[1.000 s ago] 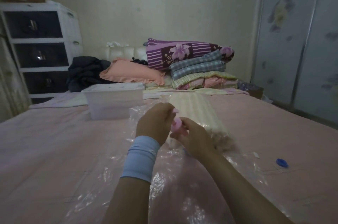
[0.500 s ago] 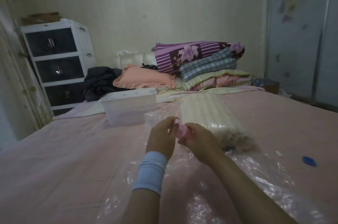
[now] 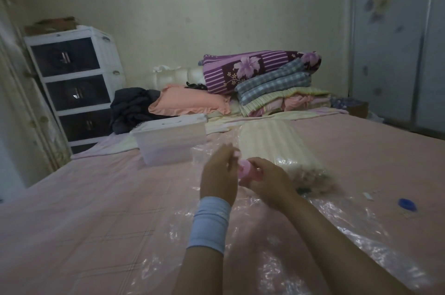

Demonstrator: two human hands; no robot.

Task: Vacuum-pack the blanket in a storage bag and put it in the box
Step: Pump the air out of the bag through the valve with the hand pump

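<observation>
A folded pale-yellow striped blanket [image 3: 277, 143] lies inside a clear plastic storage bag [image 3: 337, 227] spread over the pink bed. Just in front of it, my right hand [image 3: 267, 181] grips a small pink object [image 3: 248, 170], likely a hand pump. My left hand [image 3: 219, 176], with a light-blue wristband, has its fingers curled at the pink object's left end. A translucent white box [image 3: 171, 140] with its lid on sits on the bed to the left of the blanket. A blue cap [image 3: 407, 204] rests on the bag at the right.
At the head of the bed lie a peach pillow [image 3: 190, 102], dark clothes [image 3: 134, 107] and a stack of folded quilts [image 3: 272, 83]. A white drawer unit [image 3: 74, 83] stands at the left wall. Wardrobe doors [image 3: 397, 42] line the right side.
The camera has swung left, bringing more of the drawer unit into view. Both hands stay together on the pink object in front of the blanket.
</observation>
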